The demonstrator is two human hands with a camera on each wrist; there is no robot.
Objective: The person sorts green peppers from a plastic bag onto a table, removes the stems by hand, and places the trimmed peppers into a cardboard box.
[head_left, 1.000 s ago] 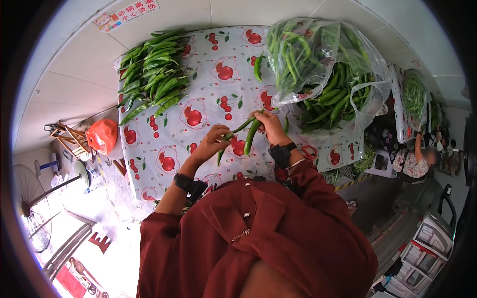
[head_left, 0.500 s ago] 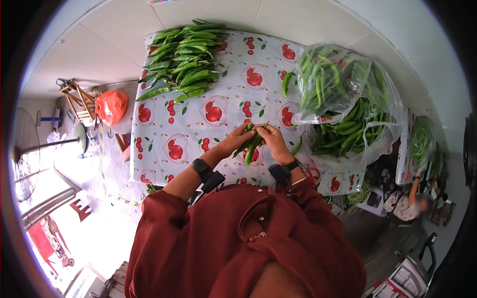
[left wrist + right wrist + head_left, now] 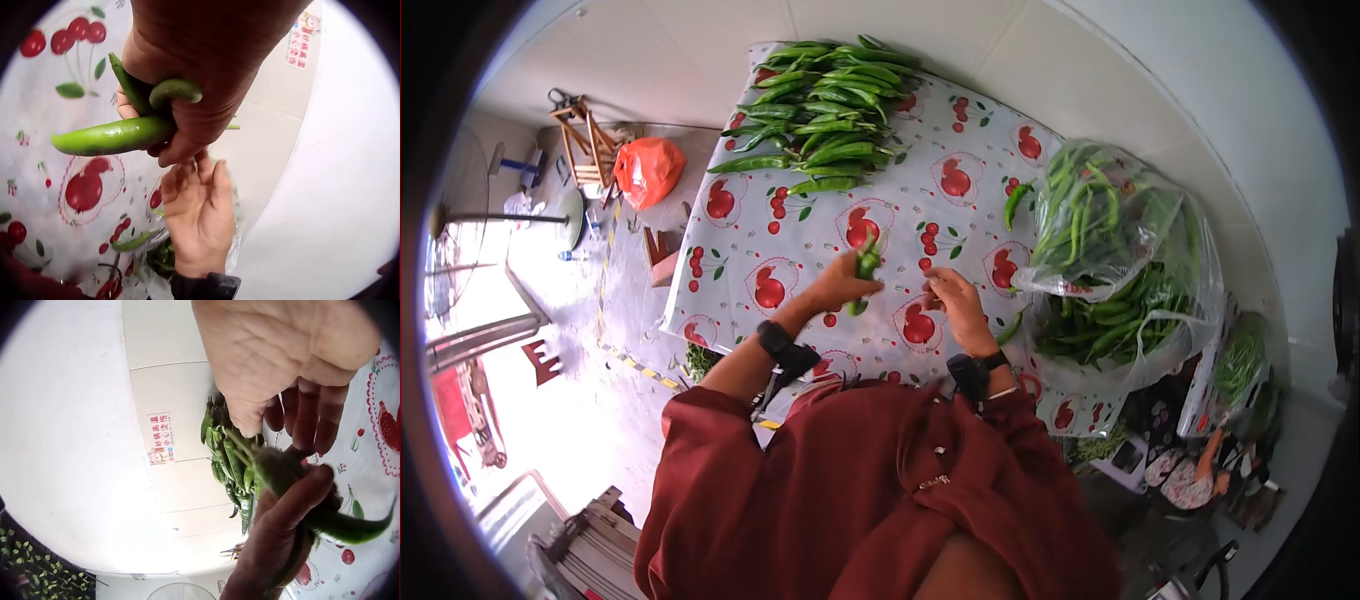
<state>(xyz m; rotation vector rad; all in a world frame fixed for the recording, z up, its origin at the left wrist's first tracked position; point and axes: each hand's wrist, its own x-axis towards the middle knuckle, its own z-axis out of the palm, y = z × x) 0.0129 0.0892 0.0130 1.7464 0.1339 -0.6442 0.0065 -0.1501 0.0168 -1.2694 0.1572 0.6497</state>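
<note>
My left hand (image 3: 836,284) grips a small bunch of green chili peppers (image 3: 867,263) above the patterned tablecloth (image 3: 800,235). Three of them show in the left wrist view, one a bright green pepper (image 3: 112,137) pointing out sideways and one with a curled tip. Their stems stick out past the thumb in the right wrist view. Just to the right, my right hand (image 3: 958,305) holds nothing, palm up in the left wrist view with its fingers loosely bent. A single chili pepper (image 3: 1011,327) lies beside the right wrist.
Rows of chili peppers (image 3: 830,125) lie at the table's back left. A clear plastic bag (image 3: 1165,225) full of peppers stands on the right, with a loose pepper (image 3: 1017,206) beside it. Red-handled scissors (image 3: 1030,386) lie near the front edge. Another person (image 3: 1185,480) is at far right.
Both hands were together on the peppers; now they are apart. The left hand has drawn away leftward with the bunch, and the right hand has let go. The head view has turned.
</note>
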